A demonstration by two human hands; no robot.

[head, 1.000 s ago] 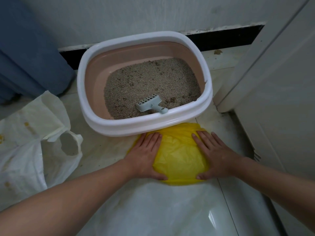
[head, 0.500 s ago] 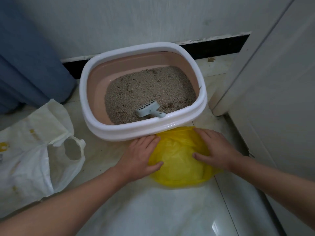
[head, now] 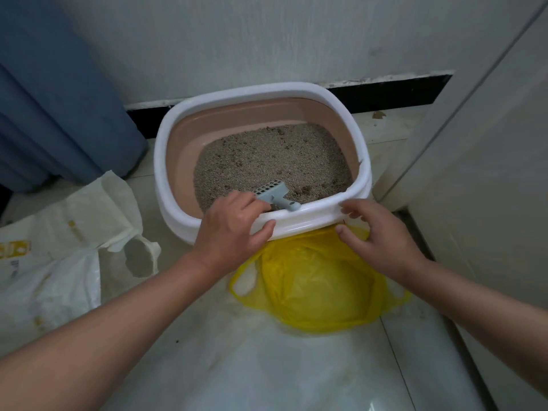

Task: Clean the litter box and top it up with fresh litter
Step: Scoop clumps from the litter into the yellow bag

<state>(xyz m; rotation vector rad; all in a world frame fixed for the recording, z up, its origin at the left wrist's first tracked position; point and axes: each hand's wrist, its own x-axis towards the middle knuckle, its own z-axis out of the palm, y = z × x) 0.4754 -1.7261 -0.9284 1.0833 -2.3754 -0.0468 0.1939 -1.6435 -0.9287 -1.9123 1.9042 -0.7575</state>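
head view: both hands (head: 234, 229) (head: 376, 235) at litter box (head: 296, 90) near rim, yellow bag (head: 320, 292) below

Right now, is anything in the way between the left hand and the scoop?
Nothing visible. The left hand reaches over the box rim, fingers right at the scoop lying on the litter; whether they touch it is unclear.
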